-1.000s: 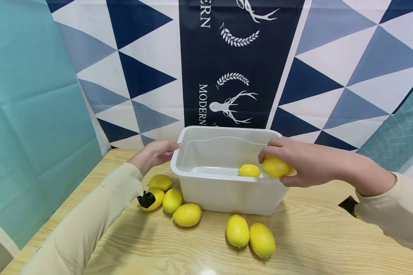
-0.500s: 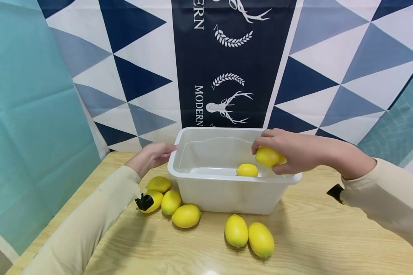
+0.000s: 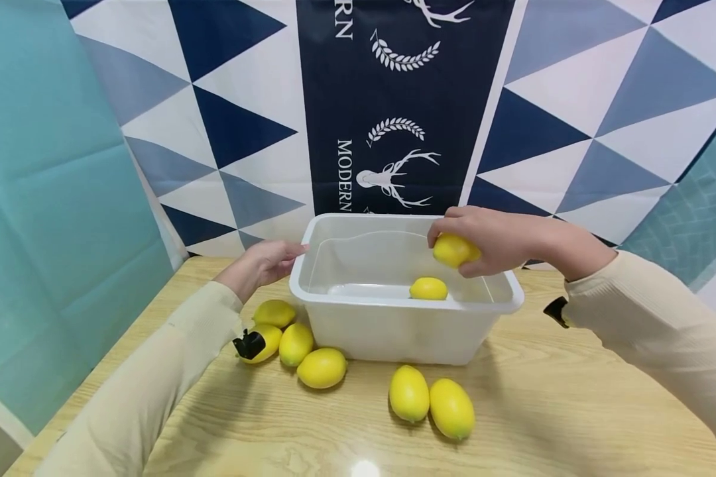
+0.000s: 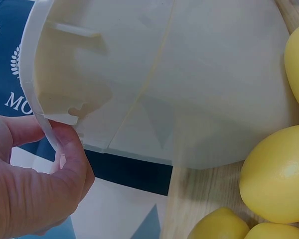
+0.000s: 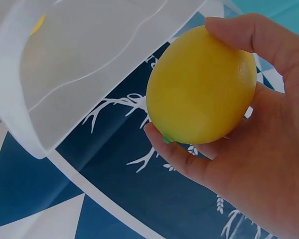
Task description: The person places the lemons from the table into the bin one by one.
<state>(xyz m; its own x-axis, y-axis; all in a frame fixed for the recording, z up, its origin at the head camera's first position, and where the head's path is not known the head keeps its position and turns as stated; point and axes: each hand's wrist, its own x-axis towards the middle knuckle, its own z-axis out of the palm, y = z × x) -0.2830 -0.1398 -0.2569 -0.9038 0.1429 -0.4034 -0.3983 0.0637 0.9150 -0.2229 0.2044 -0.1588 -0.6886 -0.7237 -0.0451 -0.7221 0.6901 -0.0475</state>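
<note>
A white plastic bin (image 3: 388, 331) stands on the table, with one lemon (image 3: 428, 289) lying on its floor. My left hand (image 3: 266, 265) pinches the bin's left rim between thumb and fingers, as the left wrist view shows at the rim (image 4: 32, 74). Above the bin's right part, my right hand (image 3: 489, 242) holds another lemon (image 3: 455, 250). In the right wrist view the thumb and fingers lie round this lemon (image 5: 202, 87), its green tip showing. Several lemons (image 3: 322, 368) lie beside the bin's left end and front corner.
Two more lemons (image 3: 409, 393) lie side by side on the wooden table (image 3: 262, 430) in front of the bin. Behind the bin hangs a patterned cloth (image 3: 394, 99). A teal cloth (image 3: 65, 199) hangs at the left.
My right hand has carried its lemon leftward and up, from the bin's right front rim to above its interior. The left hand stays on the left rim.
</note>
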